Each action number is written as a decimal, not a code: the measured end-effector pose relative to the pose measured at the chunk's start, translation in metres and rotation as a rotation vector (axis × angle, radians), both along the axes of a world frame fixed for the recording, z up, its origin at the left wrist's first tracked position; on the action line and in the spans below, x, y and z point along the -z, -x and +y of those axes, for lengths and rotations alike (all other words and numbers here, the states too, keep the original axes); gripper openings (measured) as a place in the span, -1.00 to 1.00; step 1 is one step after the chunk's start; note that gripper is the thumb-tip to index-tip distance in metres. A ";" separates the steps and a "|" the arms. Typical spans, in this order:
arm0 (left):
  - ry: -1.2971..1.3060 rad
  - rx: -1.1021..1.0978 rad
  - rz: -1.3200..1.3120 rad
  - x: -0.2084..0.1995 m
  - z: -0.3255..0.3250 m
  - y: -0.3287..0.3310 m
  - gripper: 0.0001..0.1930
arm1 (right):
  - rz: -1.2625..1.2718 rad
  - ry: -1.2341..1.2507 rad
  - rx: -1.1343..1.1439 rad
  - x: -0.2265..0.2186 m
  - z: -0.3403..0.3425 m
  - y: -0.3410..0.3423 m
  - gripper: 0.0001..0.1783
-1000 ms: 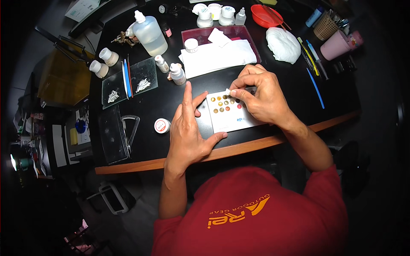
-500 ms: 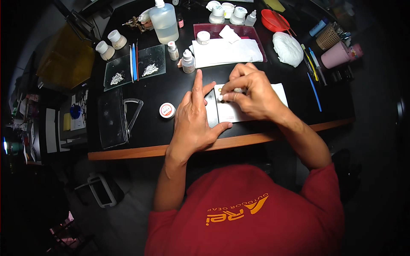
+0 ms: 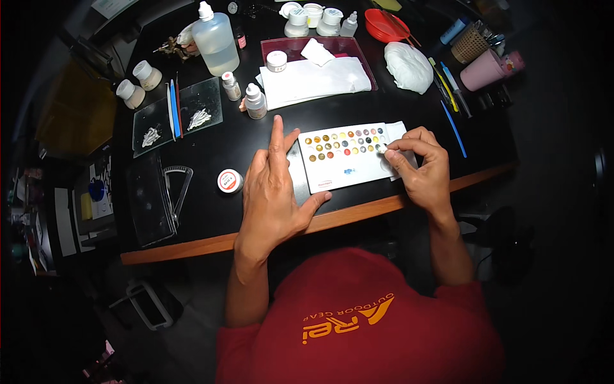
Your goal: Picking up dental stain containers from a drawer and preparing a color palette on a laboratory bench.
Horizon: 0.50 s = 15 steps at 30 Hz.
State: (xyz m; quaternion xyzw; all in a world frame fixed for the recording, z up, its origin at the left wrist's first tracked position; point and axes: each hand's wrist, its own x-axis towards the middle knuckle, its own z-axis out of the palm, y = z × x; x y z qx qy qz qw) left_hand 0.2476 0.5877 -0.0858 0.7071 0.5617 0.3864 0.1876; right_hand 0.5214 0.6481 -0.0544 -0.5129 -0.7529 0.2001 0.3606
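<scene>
A white palette [image 3: 329,171] with rows of small wells holding yellow, brown, red and grey dabs lies near the table's front edge. A blue smear [image 3: 349,171] marks its bare lower part. My left hand [image 3: 272,195] is open at its left side, fingers stretched out and the thumb at the lower left corner. At the palette's right end, my right hand [image 3: 425,171] is closed in a pinch on a small white wad [image 3: 383,148] beside the last wells. Its fingers partly hide the wad, so its material cannot be made out.
Left of my left hand stands a lidded jar [image 3: 230,181]. Beyond are a dropper bottle [image 3: 255,101], a large clear bottle [image 3: 216,45] and a white cloth [image 3: 320,83] on a dark red tray. A glass plate [image 3: 208,102] holds white paste; a blue stick [image 3: 454,128] lies right.
My right hand has moved from the palette's left wells to its right end, uncovering the rows of colours. My left hand keeps its place beside the palette. The whole view has shifted slightly.
</scene>
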 end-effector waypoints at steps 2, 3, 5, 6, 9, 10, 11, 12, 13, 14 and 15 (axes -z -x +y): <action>-0.005 0.017 -0.003 0.001 0.001 0.000 0.38 | 0.011 -0.019 0.014 0.004 -0.004 0.000 -0.89; -0.011 0.023 -0.004 0.002 0.002 0.000 0.37 | -0.006 -0.045 0.034 0.005 -0.005 0.001 -0.89; 0.002 0.017 0.010 0.000 0.001 0.001 0.34 | -0.019 -0.069 0.046 0.006 -0.005 0.003 -0.88; 0.007 0.014 0.003 -0.001 0.000 0.001 0.33 | -0.045 -0.090 0.066 0.008 -0.005 0.004 -0.89; 0.038 0.019 -0.025 -0.007 0.002 -0.001 0.31 | -0.099 -0.144 0.088 0.015 -0.009 0.009 -0.91; 0.066 0.026 -0.043 -0.008 0.001 -0.002 0.29 | -0.121 -0.175 0.087 0.018 -0.012 0.012 -0.92; 0.068 0.024 -0.041 -0.008 0.001 -0.002 0.29 | -0.119 -0.172 0.085 0.018 -0.013 0.015 -0.92; 0.053 0.022 -0.043 -0.007 0.001 -0.002 0.29 | -0.155 -0.214 0.071 0.018 -0.015 0.018 -0.92; 0.037 0.025 -0.047 -0.007 0.001 -0.003 0.28 | -0.192 -0.258 0.061 0.017 -0.016 0.021 -0.93; 0.038 0.027 -0.045 -0.006 0.001 -0.003 0.28 | -0.192 -0.278 0.043 0.016 -0.017 0.025 -0.92; 0.037 0.019 -0.045 -0.005 0.002 -0.002 0.30 | -0.192 -0.278 0.046 0.016 -0.019 0.028 -0.92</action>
